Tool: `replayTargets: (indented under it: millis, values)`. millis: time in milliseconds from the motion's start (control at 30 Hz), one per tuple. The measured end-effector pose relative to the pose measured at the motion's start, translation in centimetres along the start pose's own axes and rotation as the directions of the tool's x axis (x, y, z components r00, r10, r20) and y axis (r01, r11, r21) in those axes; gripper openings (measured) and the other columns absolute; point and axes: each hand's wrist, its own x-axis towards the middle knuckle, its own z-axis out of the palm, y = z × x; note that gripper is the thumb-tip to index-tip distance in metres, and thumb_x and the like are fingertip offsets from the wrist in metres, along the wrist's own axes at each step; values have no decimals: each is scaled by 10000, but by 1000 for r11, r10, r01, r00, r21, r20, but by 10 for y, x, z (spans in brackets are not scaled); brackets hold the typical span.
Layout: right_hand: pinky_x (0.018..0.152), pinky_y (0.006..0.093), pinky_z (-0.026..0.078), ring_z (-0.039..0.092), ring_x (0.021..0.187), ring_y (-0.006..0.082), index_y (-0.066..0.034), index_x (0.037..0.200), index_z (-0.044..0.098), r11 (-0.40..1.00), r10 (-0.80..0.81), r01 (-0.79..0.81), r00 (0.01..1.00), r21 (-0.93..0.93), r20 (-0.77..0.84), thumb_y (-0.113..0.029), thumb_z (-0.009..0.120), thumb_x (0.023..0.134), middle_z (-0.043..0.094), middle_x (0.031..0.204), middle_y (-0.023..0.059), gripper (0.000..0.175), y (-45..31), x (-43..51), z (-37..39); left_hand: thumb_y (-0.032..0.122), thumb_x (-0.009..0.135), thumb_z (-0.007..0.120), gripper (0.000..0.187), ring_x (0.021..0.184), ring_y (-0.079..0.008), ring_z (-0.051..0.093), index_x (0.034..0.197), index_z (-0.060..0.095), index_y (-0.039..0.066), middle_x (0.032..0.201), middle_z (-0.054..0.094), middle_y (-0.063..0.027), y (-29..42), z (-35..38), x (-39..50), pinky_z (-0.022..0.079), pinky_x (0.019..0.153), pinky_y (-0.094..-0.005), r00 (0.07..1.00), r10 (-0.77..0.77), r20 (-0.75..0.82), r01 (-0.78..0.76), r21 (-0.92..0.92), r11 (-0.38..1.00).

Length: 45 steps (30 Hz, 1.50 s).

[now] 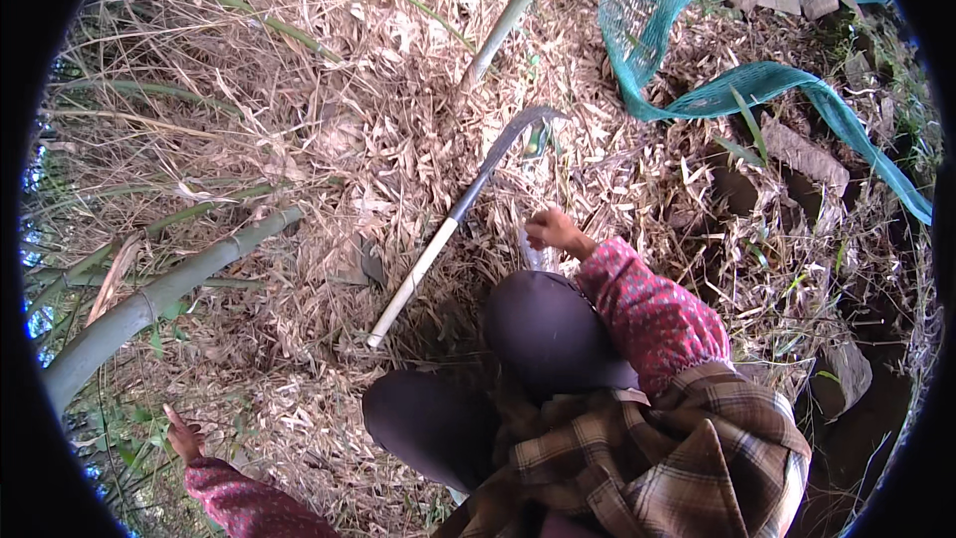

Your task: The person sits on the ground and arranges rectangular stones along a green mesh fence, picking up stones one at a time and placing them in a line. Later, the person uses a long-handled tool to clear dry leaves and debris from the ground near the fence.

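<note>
My right hand (554, 230) is just beyond my right knee, its fingers curled at a piece of clear plastic (532, 250). The knee hides the plastic's lower part. Far to the left, my left hand (184, 436) is held out with the index finger extended and the others bent, and nothing shows in it. Between the hands, a long-handled sickle (455, 218) lies on dry leaves. Its dark curved blade points away from me, and its pale wooden handle ends left of my knees. A small green object (536, 142) sits beside the blade, partly among the leaves.
A thick bamboo stem (160, 297) slants in from the left; another bamboo stem (515, 11) rises at the top. Green netting (648, 22) trails down the right side. Rough stones (805, 153) edge a drop on the right. Thin stalks (224, 4) crowd the upper left.
</note>
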Motion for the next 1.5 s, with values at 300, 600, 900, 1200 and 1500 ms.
replayTargets:
  millis: [300,600,900,1200,1500]
  values:
    - [516,338,516,637,562,188,24,779,643,962,239,-268,918,-51,-317,-278,713,820,646,673,117,313,15,140,112,66,893,582,141,541,-234,573,856,642,-56,666,627,-174,156,81,-323,445,510,-364,635,646,424,-773,342,535]
    - [448,335,435,532,482,206,-39,794,557,413,224,172,933,894,-283,-106,654,803,559,627,54,118,-24,117,133,290,770,741,731,1174,-418,459,1340,413,-30,1327,441,-261,194,295,-410,389,969,-462,298,690,660,-940,76,333]
    - [438,256,368,420,477,121,-98,944,474,-102,-381,165,904,981,-192,-236,596,927,403,592,-11,185,-115,19,14,203,783,767,238,595,-79,567,835,641,8,687,618,-8,169,346,-414,458,537,-263,84,83,993,-236,-61,970]
    - [432,308,407,504,502,116,-41,755,545,854,-38,286,868,434,-496,-154,737,800,538,594,13,228,-49,64,78,216,774,776,306,571,-94,519,663,587,2,599,570,-37,127,449,-487,435,507,-320,502,-61,862,10,65,998]
    - [395,219,390,468,445,88,-64,783,549,685,-305,701,523,199,-796,-191,714,854,518,591,-22,220,-141,-18,-20,140,815,732,232,493,-127,583,741,644,-62,609,627,-94,239,450,-515,454,448,-303,300,708,639,-380,-601,703]
